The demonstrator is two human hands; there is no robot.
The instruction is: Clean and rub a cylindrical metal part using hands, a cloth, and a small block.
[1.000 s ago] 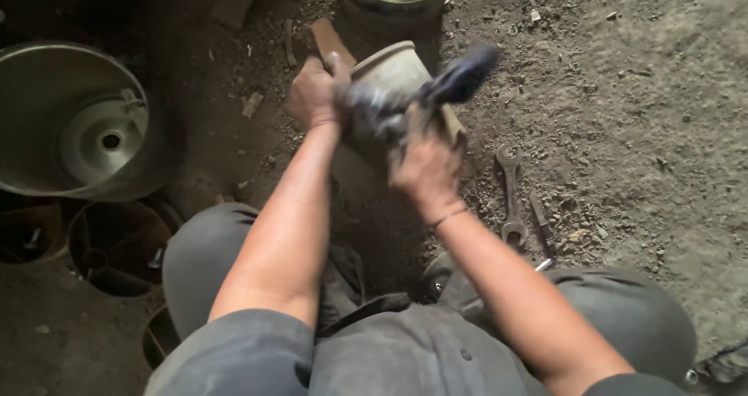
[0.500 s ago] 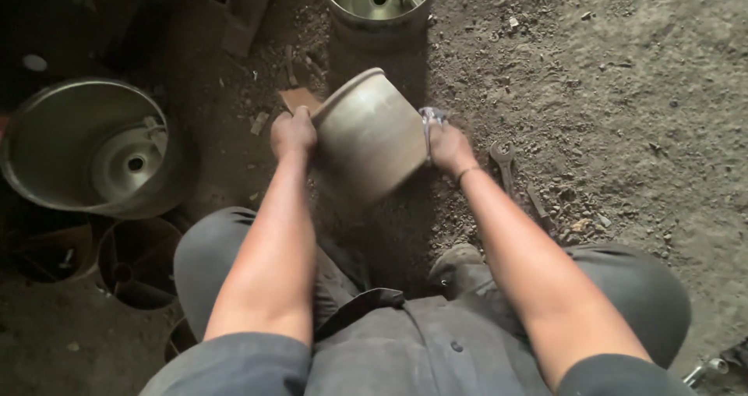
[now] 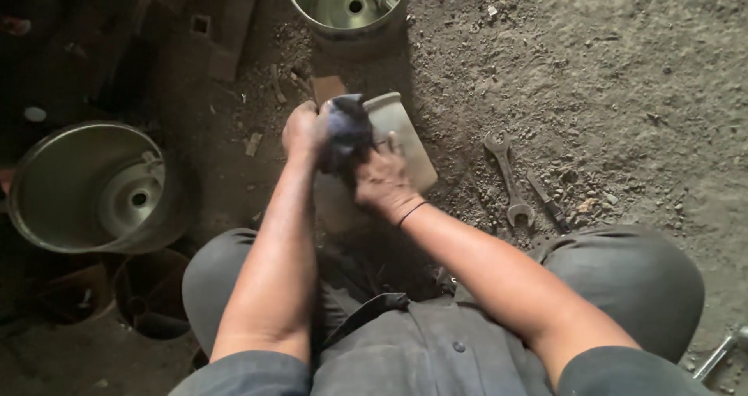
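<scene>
My left hand (image 3: 302, 131) grips the rim of the metal pot (image 3: 405, 143), tilted above my knees. My right hand (image 3: 380, 179) presses a dark rag (image 3: 347, 129) against it, fingers seemingly closed on the cloth. A wrench (image 3: 506, 179) lies on the dirt floor (image 3: 623, 92) at 3 o'clock from the pot.

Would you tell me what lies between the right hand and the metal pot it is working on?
A dark cloth, pressed by the right hand against the metal pot, in the head view.
</scene>
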